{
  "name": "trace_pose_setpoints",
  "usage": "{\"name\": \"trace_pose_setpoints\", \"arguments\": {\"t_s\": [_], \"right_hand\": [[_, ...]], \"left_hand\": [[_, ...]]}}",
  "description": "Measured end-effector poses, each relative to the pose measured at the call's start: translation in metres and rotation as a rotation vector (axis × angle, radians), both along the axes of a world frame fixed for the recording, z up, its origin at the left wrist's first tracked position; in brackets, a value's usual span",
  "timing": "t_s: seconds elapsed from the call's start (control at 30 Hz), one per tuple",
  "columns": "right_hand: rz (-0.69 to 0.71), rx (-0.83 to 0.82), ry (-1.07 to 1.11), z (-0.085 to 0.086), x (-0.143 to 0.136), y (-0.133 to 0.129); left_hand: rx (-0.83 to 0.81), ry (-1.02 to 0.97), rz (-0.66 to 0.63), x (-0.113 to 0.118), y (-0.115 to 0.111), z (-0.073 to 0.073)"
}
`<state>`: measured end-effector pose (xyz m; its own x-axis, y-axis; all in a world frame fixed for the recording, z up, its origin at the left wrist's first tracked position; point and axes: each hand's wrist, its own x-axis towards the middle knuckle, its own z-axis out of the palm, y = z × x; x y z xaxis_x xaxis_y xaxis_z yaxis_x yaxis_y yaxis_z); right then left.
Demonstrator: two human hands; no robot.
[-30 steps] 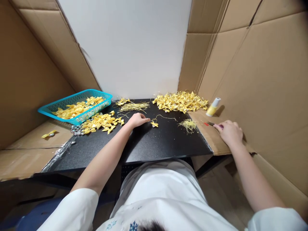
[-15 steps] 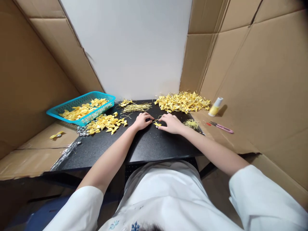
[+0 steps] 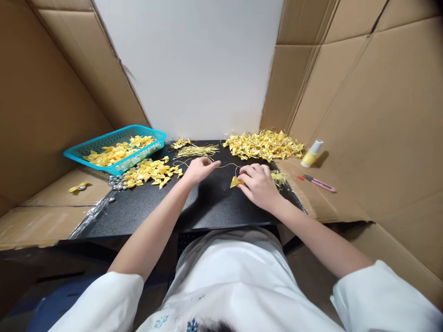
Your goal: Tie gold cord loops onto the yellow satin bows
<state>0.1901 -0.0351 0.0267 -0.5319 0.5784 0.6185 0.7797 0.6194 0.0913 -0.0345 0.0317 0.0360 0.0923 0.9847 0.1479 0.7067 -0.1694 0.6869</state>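
Note:
My right hand is closed on a yellow ribbon bow, whose left wing sticks out past the fingertips. From the bow a thin gold cord runs left across the black table. Its other end reaches my left hand, which pinches it between thumb and fingers. Just beyond that hand lies a bundle of cut gold cords. To its left spreads a pile of yellow bows, beside several silver beads.
A turquoise basket of bows stands at the left. At the back right is a heap of corded bows. Cord scraps, a yellow-white spool and a pink cutter lie right. Cardboard walls enclose both sides.
My hands have moved apart, the left one leftward and the right one rightward with the bow. The cord between them now stretches out longer.

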Motion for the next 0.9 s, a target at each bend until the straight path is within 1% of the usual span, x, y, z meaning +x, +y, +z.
{"name": "trace_pose_setpoints", "arguments": {"t_s": [0.03, 0.07, 0.1, 0.13, 0.2, 0.23, 0.3, 0.4, 0.47, 0.53, 0.57, 0.6, 0.67, 0.7, 0.8, 0.9], "right_hand": [[0.02, 0.085, 0.012, 0.002, -0.003, -0.01], [0.041, 0.15, 0.024, 0.004, -0.006, -0.02], [0.064, 0.198, 0.038, 0.004, -0.01, -0.03], [0.083, 0.227, 0.059, 0.003, -0.013, -0.04], [0.131, 0.247, 0.108, -0.001, -0.02, -0.059], [0.154, 0.243, 0.14, -0.005, -0.022, -0.067], [0.194, 0.213, 0.204, -0.012, -0.025, -0.082], [0.247, 0.148, 0.308, -0.024, -0.026, -0.098], [0.25, 0.135, 0.481, -0.032, -0.025, -0.105], [0.213, 0.092, 0.719, -0.038, -0.027, -0.11], [0.207, 0.041, 0.802, -0.04, -0.029, -0.112], [0.218, -0.023, 0.838, -0.041, -0.031, -0.113], [0.269, -0.141, 0.78, -0.041, -0.036, -0.114], [0.285, -0.172, 0.727, -0.041, -0.038, -0.113], [0.245, -0.183, 0.623, -0.039, -0.041, -0.112], [0.199, -0.205, 0.567, -0.038, -0.038, -0.113]], "left_hand": [[-0.078, -0.104, -0.137, 0.003, -0.021, 0.003], [-0.149, -0.181, -0.244, 0.005, -0.044, 0.004], [-0.198, -0.229, -0.318, 0.008, -0.068, 0.003], [-0.196, -0.265, -0.349, 0.01, -0.091, 0.0], [-0.119, -0.297, -0.326, 0.013, -0.132, -0.009], [-0.093, -0.309, -0.306, 0.013, -0.148, -0.013], [-0.026, -0.318, -0.293, 0.012, -0.169, -0.021], [0.077, -0.288, -0.324, 0.01, -0.182, -0.031], [0.172, -0.269, -0.325, 0.009, -0.184, -0.037], [0.305, -0.225, -0.283, 0.01, -0.184, -0.043], [0.374, -0.18, -0.253, 0.011, -0.184, -0.046], [0.441, -0.123, -0.226, 0.012, -0.185, -0.048], [0.547, 0.006, -0.194, 0.014, -0.185, -0.05], [0.592, 0.066, -0.191, 0.014, -0.185, -0.05], [0.696, 0.187, -0.19, 0.015, -0.187, -0.048], [0.748, 0.278, -0.203, 0.015, -0.188, -0.047]]}}
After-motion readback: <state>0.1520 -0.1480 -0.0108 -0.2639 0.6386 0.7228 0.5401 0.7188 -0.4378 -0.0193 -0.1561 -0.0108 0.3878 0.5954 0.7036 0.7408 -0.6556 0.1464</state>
